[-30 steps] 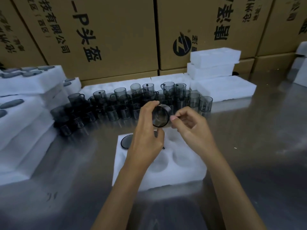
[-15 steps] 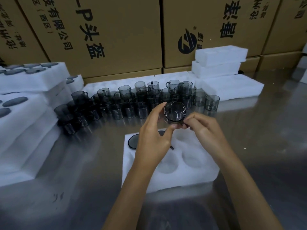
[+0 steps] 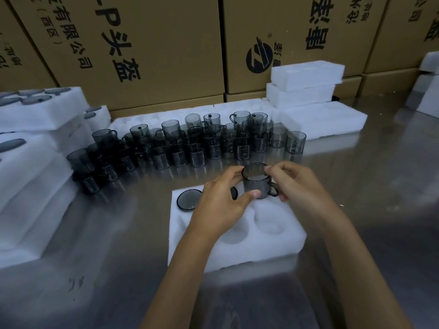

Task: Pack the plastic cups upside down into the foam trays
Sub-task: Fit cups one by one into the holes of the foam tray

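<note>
Just above frame centre, both hands hold one smoky cup point(image 3: 257, 184) over the far right of the foam tray point(image 3: 237, 248). The left hand point(image 3: 221, 210) pinches its wall between thumb and fingers; the right hand point(image 3: 297, 186) grips the top edge, by the handle. It looks light, rigid and slick, so the wall seems the safest hold. Its axis stands vertical, handle pointing right; whether base or mouth is uppermost I cannot tell.
</note>
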